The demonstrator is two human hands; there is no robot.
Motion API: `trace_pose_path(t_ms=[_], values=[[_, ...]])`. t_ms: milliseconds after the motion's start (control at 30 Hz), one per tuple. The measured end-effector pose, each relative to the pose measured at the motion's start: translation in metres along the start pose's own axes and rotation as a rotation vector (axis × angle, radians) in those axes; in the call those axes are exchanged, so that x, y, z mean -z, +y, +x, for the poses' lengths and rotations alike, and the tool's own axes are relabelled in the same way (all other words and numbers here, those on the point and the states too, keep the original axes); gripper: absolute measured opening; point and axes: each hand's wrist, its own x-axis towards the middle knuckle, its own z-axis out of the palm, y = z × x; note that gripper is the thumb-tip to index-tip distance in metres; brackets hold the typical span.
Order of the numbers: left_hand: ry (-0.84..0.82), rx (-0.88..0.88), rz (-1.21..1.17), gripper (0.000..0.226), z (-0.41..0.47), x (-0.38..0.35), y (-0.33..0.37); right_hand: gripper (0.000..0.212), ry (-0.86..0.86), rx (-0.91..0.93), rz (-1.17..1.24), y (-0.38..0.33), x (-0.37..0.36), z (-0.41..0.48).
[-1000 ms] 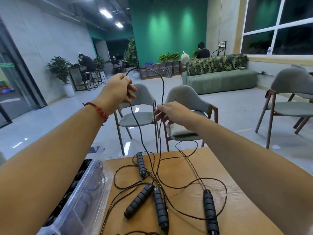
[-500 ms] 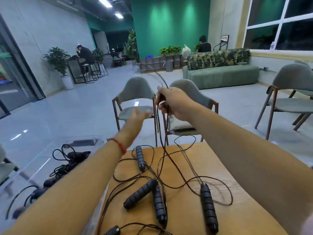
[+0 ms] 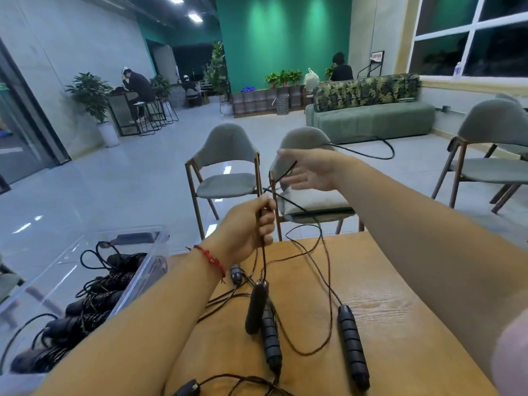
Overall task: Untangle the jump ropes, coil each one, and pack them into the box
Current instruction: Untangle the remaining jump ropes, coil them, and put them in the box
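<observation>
My left hand (image 3: 251, 227) grips a thin black rope cord above the wooden table (image 3: 380, 304); one black handle (image 3: 255, 308) hangs from that cord just over the tabletop. My right hand (image 3: 310, 170) is raised beyond the table's far edge with fingers spread, and a loop of cord (image 3: 368, 151) swings out behind it to the right. Two more ribbed black handles (image 3: 353, 342) (image 3: 271, 340) lie on the table among loose cord. A clear plastic box (image 3: 137, 277) at the left holds several coiled ropes (image 3: 94, 292).
Two grey chairs (image 3: 225, 167) stand right behind the table's far edge. Another grey chair (image 3: 491, 155) is at the right, a green sofa (image 3: 371, 118) farther back. A small black piece (image 3: 187, 390) with cord lies at the table's near edge.
My left hand dropped from high up and took hold of the cord above the table, lifting one handle. My right hand let go of the cord and opened, the loop flung rightward.
</observation>
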Motion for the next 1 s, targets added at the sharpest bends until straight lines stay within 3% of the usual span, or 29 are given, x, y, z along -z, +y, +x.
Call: trace_pose_path(t_ms=[67, 267, 333, 467, 567, 633, 733, 833, 900, 1000], values=[[0.106, -0.031, -0.078, 0.028, 0.009, 0.002, -0.005, 0.104, -0.044, -0.127, -0.223, 0.011, 0.011, -0.004], [0.193, -0.017, -0.053, 0.031, 0.029, 0.012, -0.039, 0.084, 0.004, -0.273, -0.443, 0.036, 0.023, -0.005], [0.231, -0.023, 0.174, 0.034, 0.034, 0.019, -0.05, 0.076, 0.036, -0.247, -0.388, 0.042, 0.024, -0.005], [0.204, 0.049, 0.889, 0.038, 0.021, 0.051, -0.084, 0.045, 0.094, -0.154, -0.182, 0.057, 0.02, -0.004], [0.185, 0.031, 1.1, 0.018, -0.002, 0.075, -0.113, 0.028, 0.047, -0.151, -0.161, 0.069, 0.021, -0.002], [0.189, 0.022, 1.155, 0.011, -0.019, 0.08, -0.121, 0.018, -0.048, -0.186, -0.324, 0.082, 0.024, -0.002], [0.07, 0.137, 1.312, 0.047, -0.036, 0.07, -0.134, 0.023, -0.159, -0.292, -0.78, 0.112, 0.021, -0.004], [0.04, 0.218, 1.384, 0.066, -0.04, 0.051, -0.141, 0.035, -0.332, -0.602, -1.129, 0.135, 0.012, -0.014], [0.096, 0.166, 1.484, 0.074, -0.039, 0.039, -0.145, 0.048, -0.408, -0.804, -1.245, 0.142, 0.008, -0.025], [0.199, 0.044, 1.619, 0.078, -0.036, 0.016, -0.152, 0.079, -0.403, -0.857, -1.275, 0.176, 0.011, -0.074]])
